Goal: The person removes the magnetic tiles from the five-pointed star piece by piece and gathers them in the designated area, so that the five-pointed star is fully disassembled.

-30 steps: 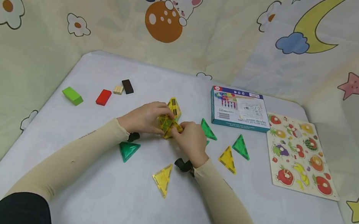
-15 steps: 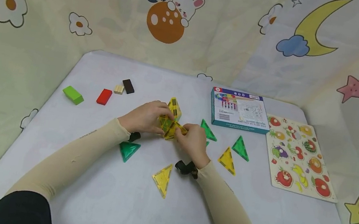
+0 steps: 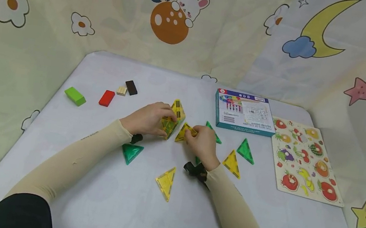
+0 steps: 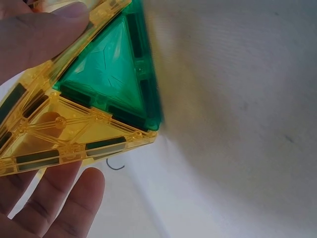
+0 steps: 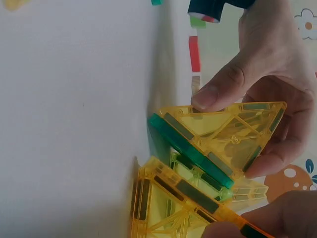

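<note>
My left hand [image 3: 146, 118] grips a small structure of yellow and green triangular magnetic tiles [image 3: 178, 109] at the middle of the table. In the left wrist view its green tile [image 4: 111, 69] meets yellow tiles [image 4: 74, 126] along the edges, thumb above and fingertips below. My right hand [image 3: 204, 145] pinches a yellow magnetic-tile piece [image 3: 184, 133] just right of the structure, with a narrow gap between them in the head view. The right wrist view shows this yellow piece [image 5: 171, 198] below the structure, its far end covered by my right fingers.
Loose green tiles [image 3: 246, 151] and yellow tiles [image 3: 231, 164] lie to the right, a yellow tile [image 3: 165, 182] in front, a green tile [image 3: 131, 153] by the left wrist. Blocks [image 3: 106, 98] sit at back left. A flat box [image 3: 245, 113] and fruit board [image 3: 304, 159] stand right.
My right hand has moved right with the yellow piece, which has come away from the structure, opening a gap. My left hand keeps its hold in about the same place.
</note>
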Tool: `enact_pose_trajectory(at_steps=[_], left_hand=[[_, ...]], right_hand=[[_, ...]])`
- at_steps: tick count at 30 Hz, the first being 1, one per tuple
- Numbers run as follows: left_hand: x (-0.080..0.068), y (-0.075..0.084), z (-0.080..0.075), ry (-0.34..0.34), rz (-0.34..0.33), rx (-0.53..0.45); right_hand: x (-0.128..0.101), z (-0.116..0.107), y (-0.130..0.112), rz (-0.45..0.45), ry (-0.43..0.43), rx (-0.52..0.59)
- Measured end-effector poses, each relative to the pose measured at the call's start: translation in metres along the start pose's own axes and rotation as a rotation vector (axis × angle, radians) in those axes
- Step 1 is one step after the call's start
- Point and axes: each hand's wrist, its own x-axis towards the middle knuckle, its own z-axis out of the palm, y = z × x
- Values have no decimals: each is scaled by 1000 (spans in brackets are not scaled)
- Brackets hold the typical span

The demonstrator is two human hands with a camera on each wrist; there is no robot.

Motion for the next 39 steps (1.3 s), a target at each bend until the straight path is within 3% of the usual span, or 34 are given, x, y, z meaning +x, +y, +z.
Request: enact_pose_trajectory(at_steps=[13,16,19,21,22,25,29,33,39], left_hand=[[-3,-2,1,28,2,-50],[-9,1,-2,116,20,-48],[-19,12,-9,275,79,-57],[-28,23,-12,357,124,-102],[-33,30,-12,365,143,-141],[-45,45,-5,259,146,-287],[-58,53,8,58,67,-473],[-64,55,16,32,-10,-607],[-72,61,23,-15,-199,-788]], right_hand=[[-14,-13,0,-53,-48,60],[-20,-18,1,-67,-83,132],[-26,-24,3,-81,-147,208],[-30,-29,3,-99,-207,267],[-32,-31,2,-114,-234,289],[-39,-39,-1,-176,-308,364],[-48,-45,-5,-232,-386,458],[-55,-45,-3,-224,-389,512],[-66,-39,1,-154,-257,575]])
